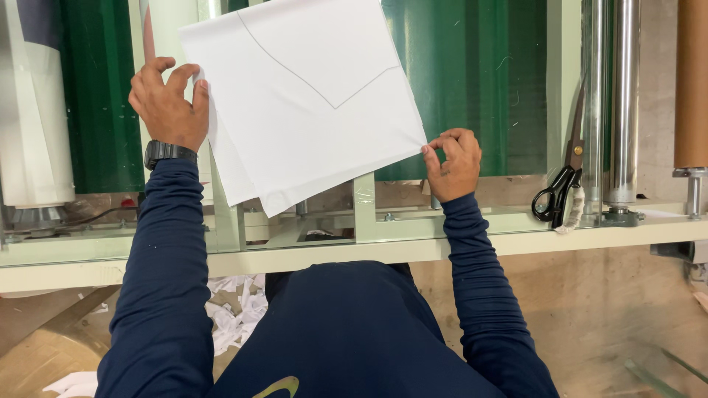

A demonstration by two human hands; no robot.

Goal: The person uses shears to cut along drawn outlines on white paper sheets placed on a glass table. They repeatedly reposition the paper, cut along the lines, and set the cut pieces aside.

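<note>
Sheet: I've got a stack of white fabric sheets (310, 96) held up flat over the green belt (472, 81) of the machine, tilted so its corners point roughly up-left, right and down; a thin pencilled curve and V-line runs across the top layer.
Where it lies: it spans the gap between my two hands, straight ahead of me and above the pale green frame (369, 243), its lower corner hanging just past the frame's upright.
Long axis: I read it running from the upper-left edge at my left hand down to the right-hand corner at my right hand, a diagonal across the view.
Left hand: my left hand (168, 103) is up high at the sheet's left edge, thumb and forefinger closed on that edge, the other fingers curled loosely above; watch (168, 152) on the wrist.
Right hand: my right hand (453, 162) sits lower, pinching the sheet's right corner between thumb and fingertips, the rest of the hand curled.
Nearer hand: both are touching the sheet; the right one sits closer to my body.
Off to the side: black-handled scissors (562, 180) lie well apart on the right, beside the steel rollers (623, 103).
Below: white scraps (236, 306) on the floor by my left arm.
</note>
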